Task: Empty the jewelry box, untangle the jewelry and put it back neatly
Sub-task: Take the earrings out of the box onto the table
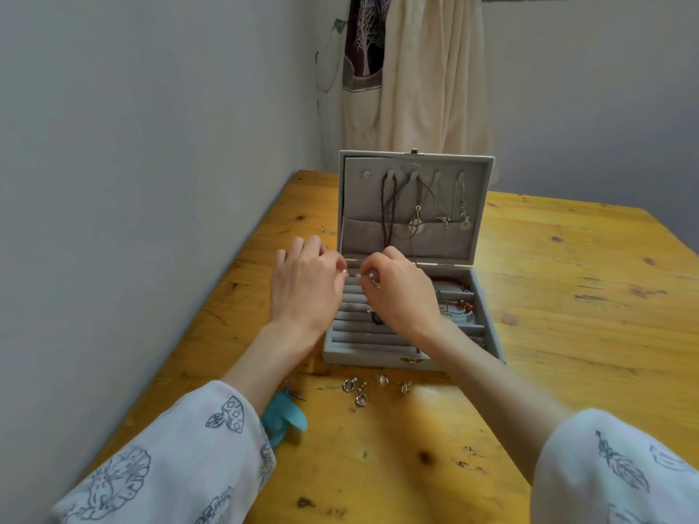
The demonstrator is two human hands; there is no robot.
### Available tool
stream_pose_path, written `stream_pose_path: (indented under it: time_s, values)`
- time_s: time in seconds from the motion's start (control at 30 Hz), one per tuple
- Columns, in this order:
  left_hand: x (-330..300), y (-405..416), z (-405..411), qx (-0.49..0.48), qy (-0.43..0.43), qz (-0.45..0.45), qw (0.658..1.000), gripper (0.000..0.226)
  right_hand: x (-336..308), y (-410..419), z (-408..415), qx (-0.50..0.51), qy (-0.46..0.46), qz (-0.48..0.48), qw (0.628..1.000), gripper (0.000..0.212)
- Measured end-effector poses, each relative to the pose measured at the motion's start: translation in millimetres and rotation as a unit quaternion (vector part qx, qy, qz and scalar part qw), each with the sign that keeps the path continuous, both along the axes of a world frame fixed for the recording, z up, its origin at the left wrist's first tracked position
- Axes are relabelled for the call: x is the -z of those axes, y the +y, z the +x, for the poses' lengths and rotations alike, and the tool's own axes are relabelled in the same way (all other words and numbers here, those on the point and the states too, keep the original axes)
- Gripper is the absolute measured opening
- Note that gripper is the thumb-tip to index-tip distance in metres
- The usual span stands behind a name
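A grey velvet jewelry box (pixel 333 349) stands open on the wooden table (pixel 567 296), its lid upright. Several necklaces (pixel 389 209) hang from hooks inside the lid. Red beaded bracelets (pixel 465 305) lie in the right compartments, and a dark ring (pixel 375 318) sits in the ring rolls. My right hand (pixel 401 293) pinches a small silver piece (pixel 372 276) above the ring rolls. My left hand (pixel 306 285) hovers beside it with curled fingers, fingertips close to the same piece; whether they hold it is hidden.
Several silver earrings (pixel 363 387) lie on the table in front of the box. A turquoise feather piece (pixel 283 414) lies beside my left sleeve. A wall runs along the table's left edge, and a cream curtain (pixel 423 77) hangs behind.
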State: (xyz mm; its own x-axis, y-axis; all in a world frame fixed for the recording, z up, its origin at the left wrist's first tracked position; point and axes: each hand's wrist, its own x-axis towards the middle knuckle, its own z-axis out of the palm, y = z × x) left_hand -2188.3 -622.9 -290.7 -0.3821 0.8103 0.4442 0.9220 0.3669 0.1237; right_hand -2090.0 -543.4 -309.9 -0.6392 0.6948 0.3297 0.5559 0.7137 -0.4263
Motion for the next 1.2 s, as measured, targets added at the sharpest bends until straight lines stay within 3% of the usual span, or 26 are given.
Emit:
stream_pose_path:
  time_s: [0.17, 0.37, 0.7, 1.2]
  values:
    - [1.4, -57.0, 13.3, -0.019, -0.072, 0.005, 0.997, 0.022, 1.6, -46.6, 24.5, -0.033, 0.072, 0.001, 0.997, 0.012]
    - [29.8, -101.9, 28.7, -0.037, -0.145, -0.04, 0.988, 0.018, 27.6, -97.4, 34.5, -0.02, 0.075, 0.055, 0.995, 0.005]
    - [38.5, -105.7, 30.7, -0.042, -0.135, -0.054, 0.988, 0.024, 45.3, -111.7, 26.4, 0.026, -0.003, 0.072, 0.997, 0.017]
    - [35.8, -107.1, 28.6, -0.033, -0.148, -0.066, 0.986, 0.028, 46.0, -111.5, 29.4, 0.029, 0.004, 0.05, 0.998, 0.013]
